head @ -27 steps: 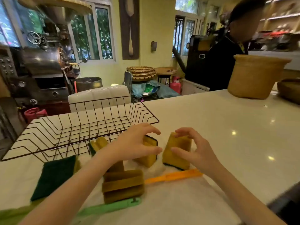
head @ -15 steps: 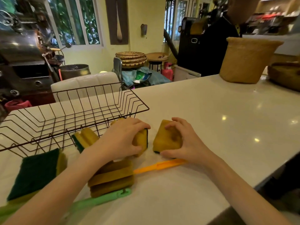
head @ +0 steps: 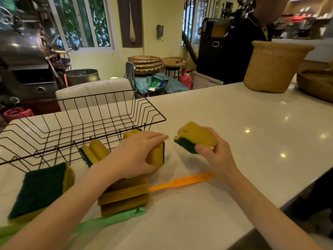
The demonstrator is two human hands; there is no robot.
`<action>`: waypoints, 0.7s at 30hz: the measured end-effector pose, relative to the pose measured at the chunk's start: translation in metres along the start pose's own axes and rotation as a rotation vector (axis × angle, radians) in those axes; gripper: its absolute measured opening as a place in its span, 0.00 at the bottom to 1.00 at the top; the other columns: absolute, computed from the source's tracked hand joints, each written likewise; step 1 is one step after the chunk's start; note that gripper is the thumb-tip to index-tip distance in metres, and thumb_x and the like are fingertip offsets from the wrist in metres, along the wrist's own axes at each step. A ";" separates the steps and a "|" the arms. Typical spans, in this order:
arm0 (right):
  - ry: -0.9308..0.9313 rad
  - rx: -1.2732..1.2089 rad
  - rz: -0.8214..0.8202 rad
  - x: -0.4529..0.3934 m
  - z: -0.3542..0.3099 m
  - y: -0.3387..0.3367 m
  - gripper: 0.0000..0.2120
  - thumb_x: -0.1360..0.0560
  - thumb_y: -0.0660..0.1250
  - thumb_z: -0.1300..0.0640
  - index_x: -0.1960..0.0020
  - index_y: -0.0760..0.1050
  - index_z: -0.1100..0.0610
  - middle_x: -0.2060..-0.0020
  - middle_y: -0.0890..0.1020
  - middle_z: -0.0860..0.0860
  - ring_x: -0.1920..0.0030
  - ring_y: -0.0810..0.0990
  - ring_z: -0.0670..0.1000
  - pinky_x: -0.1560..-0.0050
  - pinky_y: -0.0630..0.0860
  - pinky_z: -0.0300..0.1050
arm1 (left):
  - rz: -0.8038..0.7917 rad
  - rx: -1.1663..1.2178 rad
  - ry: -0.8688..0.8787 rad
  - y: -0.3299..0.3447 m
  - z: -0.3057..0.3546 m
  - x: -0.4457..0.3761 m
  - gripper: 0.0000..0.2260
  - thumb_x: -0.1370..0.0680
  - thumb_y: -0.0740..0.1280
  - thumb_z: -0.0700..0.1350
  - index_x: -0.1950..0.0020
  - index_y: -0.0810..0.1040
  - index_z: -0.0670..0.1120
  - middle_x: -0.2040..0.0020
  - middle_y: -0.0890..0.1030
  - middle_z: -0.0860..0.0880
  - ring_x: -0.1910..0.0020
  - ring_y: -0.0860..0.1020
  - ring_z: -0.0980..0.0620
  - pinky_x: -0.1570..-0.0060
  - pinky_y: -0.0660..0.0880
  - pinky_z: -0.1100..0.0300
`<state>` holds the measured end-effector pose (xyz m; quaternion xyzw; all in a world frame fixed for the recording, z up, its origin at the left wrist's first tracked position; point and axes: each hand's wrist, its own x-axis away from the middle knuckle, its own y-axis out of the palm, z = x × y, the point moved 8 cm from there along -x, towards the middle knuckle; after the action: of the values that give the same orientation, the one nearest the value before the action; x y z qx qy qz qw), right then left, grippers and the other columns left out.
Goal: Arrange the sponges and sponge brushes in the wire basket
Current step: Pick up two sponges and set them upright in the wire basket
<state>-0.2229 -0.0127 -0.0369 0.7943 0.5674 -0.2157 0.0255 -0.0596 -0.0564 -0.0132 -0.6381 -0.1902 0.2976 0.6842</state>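
A black wire basket (head: 149, 107) stands empty on the white counter, far left. My right hand (head: 214, 156) holds a yellow sponge with a green scouring side (head: 195, 137), lifted off the counter and tilted. My left hand (head: 133, 156) is closed on a second yellow sponge (head: 156, 156) that stands on edge on the counter. A third ridged sponge (head: 94, 153) leans just in front of the basket. A large green-topped sponge (head: 39, 188) lies at the left. Two sponge brushes lie near me, one with an orange handle (head: 182, 182) and one with a green handle (head: 111, 220), their sponge heads (head: 124, 197) stacked.
A woven tan basket (head: 273, 67) stands at the far right of the counter, with a darker woven tray (head: 317, 83) beside it. A person in black stands behind the counter. The counter's right edge drops off close to my right forearm.
My right hand has lifted its sponge off the counter and tilted it. My left hand has stayed closed on the standing sponge.
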 end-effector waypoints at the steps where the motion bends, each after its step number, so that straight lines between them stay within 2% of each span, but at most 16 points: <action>1: 0.014 -0.056 0.057 -0.001 0.001 -0.003 0.17 0.40 0.63 0.42 0.53 0.73 0.46 0.57 0.79 0.51 0.56 0.79 0.48 0.60 0.78 0.39 | -0.019 0.009 -0.001 0.001 -0.001 0.000 0.37 0.32 0.69 0.52 0.28 0.53 0.59 0.27 0.61 0.56 0.30 0.60 0.55 0.35 0.63 0.56; 3: 0.056 -0.101 0.143 -0.005 0.001 -0.007 0.13 0.34 0.65 0.44 0.55 0.72 0.50 0.59 0.78 0.55 0.57 0.79 0.54 0.67 0.80 0.46 | -0.042 0.009 -0.005 0.002 -0.001 0.001 0.38 0.32 0.69 0.50 0.28 0.52 0.59 0.27 0.60 0.56 0.29 0.59 0.55 0.34 0.63 0.55; 5: 0.125 -0.072 0.180 -0.012 0.002 -0.008 0.10 0.26 0.62 0.46 0.54 0.71 0.53 0.60 0.77 0.51 0.59 0.79 0.53 0.75 0.77 0.39 | -0.047 0.002 -0.009 0.003 -0.001 0.001 0.38 0.32 0.69 0.49 0.28 0.51 0.59 0.26 0.58 0.56 0.29 0.58 0.55 0.34 0.63 0.55; 7: 0.254 -0.009 0.113 -0.021 0.012 -0.003 0.15 0.26 0.59 0.43 0.49 0.70 0.54 0.59 0.76 0.49 0.58 0.78 0.50 0.77 0.74 0.34 | -0.049 -0.001 -0.016 0.003 -0.001 0.001 0.38 0.31 0.69 0.48 0.28 0.51 0.59 0.26 0.58 0.56 0.29 0.57 0.54 0.33 0.61 0.55; 10: 0.457 0.054 -0.049 -0.028 0.032 0.008 0.22 0.27 0.59 0.38 0.45 0.71 0.56 0.55 0.78 0.50 0.59 0.78 0.48 0.75 0.71 0.35 | -0.041 0.014 -0.029 0.003 -0.001 0.001 0.37 0.31 0.69 0.45 0.28 0.52 0.59 0.26 0.58 0.56 0.29 0.57 0.55 0.32 0.61 0.55; 13: 0.535 -0.003 -0.110 -0.026 0.042 0.014 0.24 0.29 0.61 0.39 0.46 0.73 0.58 0.54 0.80 0.51 0.58 0.79 0.48 0.68 0.74 0.37 | -0.016 0.036 -0.026 0.001 -0.002 0.002 0.34 0.31 0.68 0.44 0.29 0.56 0.59 0.28 0.62 0.56 0.30 0.61 0.54 0.34 0.63 0.55; 15: 0.530 -0.059 -0.064 -0.025 0.047 0.013 0.23 0.30 0.64 0.39 0.50 0.76 0.59 0.56 0.81 0.52 0.58 0.80 0.49 0.66 0.74 0.41 | -0.021 0.064 -0.031 -0.001 -0.003 0.003 0.31 0.31 0.68 0.44 0.32 0.60 0.58 0.31 0.65 0.56 0.34 0.64 0.54 0.37 0.66 0.55; 18: 0.482 -0.026 0.049 -0.026 0.049 0.003 0.21 0.33 0.68 0.39 0.62 0.76 0.58 0.64 0.80 0.52 0.63 0.78 0.50 0.70 0.71 0.43 | 0.012 0.058 -0.021 -0.010 -0.003 0.004 0.26 0.32 0.70 0.47 0.37 0.64 0.59 0.38 0.66 0.55 0.41 0.68 0.53 0.44 0.72 0.56; 21: 0.433 0.064 0.118 -0.028 0.051 -0.005 0.25 0.34 0.67 0.38 0.59 0.77 0.62 0.59 0.81 0.57 0.56 0.80 0.54 0.62 0.75 0.53 | 0.110 0.082 0.014 -0.029 0.001 0.008 0.22 0.34 0.72 0.51 0.44 0.67 0.60 0.44 0.65 0.56 0.46 0.68 0.55 0.49 0.73 0.58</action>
<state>-0.2504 -0.0500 -0.0714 0.8543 0.5049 -0.0563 -0.1096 -0.0495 -0.0509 0.0144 -0.6211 -0.1376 0.3379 0.6937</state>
